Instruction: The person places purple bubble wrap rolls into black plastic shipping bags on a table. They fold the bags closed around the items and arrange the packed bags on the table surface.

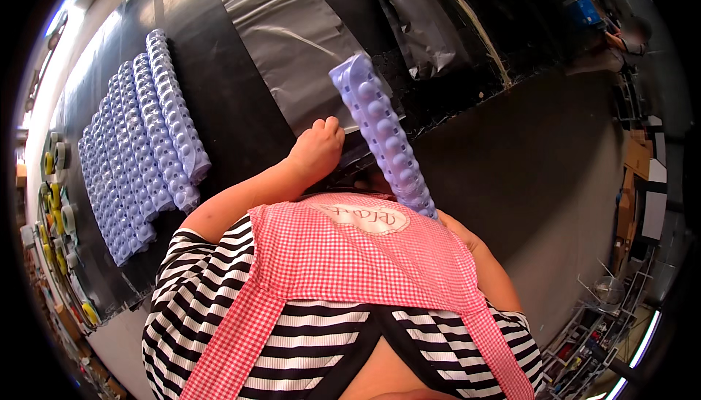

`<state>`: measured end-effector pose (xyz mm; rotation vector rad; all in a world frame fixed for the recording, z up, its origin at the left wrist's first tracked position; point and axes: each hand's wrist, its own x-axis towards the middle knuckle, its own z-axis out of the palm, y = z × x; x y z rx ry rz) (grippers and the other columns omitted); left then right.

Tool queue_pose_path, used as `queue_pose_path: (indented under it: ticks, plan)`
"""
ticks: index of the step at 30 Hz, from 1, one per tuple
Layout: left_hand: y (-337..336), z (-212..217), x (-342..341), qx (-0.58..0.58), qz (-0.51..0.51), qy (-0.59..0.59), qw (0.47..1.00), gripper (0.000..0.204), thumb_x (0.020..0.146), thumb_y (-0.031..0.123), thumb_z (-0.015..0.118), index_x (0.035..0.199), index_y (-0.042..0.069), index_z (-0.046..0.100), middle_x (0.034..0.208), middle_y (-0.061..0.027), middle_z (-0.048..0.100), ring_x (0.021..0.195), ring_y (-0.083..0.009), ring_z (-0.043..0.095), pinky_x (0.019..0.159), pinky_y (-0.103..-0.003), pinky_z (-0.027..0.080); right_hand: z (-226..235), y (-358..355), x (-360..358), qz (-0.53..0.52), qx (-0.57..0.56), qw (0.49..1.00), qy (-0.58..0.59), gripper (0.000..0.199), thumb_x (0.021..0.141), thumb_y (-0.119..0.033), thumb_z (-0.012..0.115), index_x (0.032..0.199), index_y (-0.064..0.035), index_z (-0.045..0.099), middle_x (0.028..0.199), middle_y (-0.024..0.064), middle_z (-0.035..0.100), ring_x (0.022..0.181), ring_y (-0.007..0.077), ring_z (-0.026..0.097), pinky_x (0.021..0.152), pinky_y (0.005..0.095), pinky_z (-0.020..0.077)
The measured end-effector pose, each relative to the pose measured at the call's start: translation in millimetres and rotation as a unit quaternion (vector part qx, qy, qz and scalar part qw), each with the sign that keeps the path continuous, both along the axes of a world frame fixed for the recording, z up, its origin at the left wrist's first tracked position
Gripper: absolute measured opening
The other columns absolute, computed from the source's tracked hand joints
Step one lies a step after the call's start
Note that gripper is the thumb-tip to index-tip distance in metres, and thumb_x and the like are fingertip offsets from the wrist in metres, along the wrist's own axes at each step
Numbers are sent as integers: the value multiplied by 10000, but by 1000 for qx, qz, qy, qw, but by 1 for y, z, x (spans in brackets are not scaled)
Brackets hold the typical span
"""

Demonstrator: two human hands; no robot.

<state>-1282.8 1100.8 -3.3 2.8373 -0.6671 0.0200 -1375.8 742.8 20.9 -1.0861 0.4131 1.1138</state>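
Observation:
A purple roll of bumpy, egg-tray-like plastic (383,130) stands tilted in front of me, its upper end over the table. Its lower end meets my right hand (447,221), which carries it; the fingers are hidden behind the roll and my apron. My left hand (320,148) is closed with curled fingers at the near edge of a grey plastic film (288,42). Whether it pinches the film cannot be made out. To the left, several similar purple rolls (135,141) lie side by side on the black table (219,86).
Yellow and white tape rolls (55,203) line the table's far left side. More crumpled dark film (420,28) lies farther back. Another person (621,42) is at the upper right. Cardboard boxes (637,155) and a metal rack (591,349) stand along the right.

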Motion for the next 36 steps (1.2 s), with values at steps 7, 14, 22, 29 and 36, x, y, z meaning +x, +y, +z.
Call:
queue_pose_path:
  ticks: [7, 14, 22, 29, 36]
  plan:
    - [22, -4, 19, -253, 127, 98, 954, 132, 833, 156, 648, 879, 55, 720, 970, -94, 629, 901, -307, 639, 810, -423, 507, -5, 20, 2, 61, -79, 985, -137, 760, 793, -201, 813, 1444, -84, 439, 1351, 66, 563, 1192, 181, 554, 1033, 341, 430]
    - [41, -14, 32, -456, 217, 272, 819, 148, 849, 106, 675, 949, -1, 691, 808, -72, 700, 742, -99, 598, 709, -277, 488, 21, 3, -32, 46, -192, 958, -207, 726, 803, -302, 802, 1420, -87, 488, 1307, 67, 608, 1161, 178, 581, 1017, 323, 432]
    - [28, 2, 13, -521, 141, 20, 842, 110, 824, 21, 664, 930, 26, 637, 1096, -73, 705, 805, -180, 627, 772, -280, 504, 27, -5, -40, 77, -352, 862, -358, 727, 760, -317, 826, 1382, -94, 523, 1210, 114, 663, 1110, 192, 630, 951, 308, 480]
    - [44, 69, 62, -263, -69, -235, 933, 134, 776, 35, 653, 901, 67, 615, 1170, -43, 686, 941, -267, 607, 861, -367, 492, 32, 37, 9, 73, -267, 876, -395, 746, 731, -196, 838, 1384, -81, 496, 1239, 103, 634, 1132, 188, 607, 976, 321, 464]
    - [89, 75, 171, -395, 141, -339, 842, 142, 821, 47, 665, 943, 117, 643, 1452, -112, 497, 1241, -271, 536, 965, -379, 454, 15, 151, 107, -3, -104, 885, -454, 796, 738, -118, 805, 1422, -63, 402, 1184, 83, 603, 1083, 178, 574, 960, 310, 453]
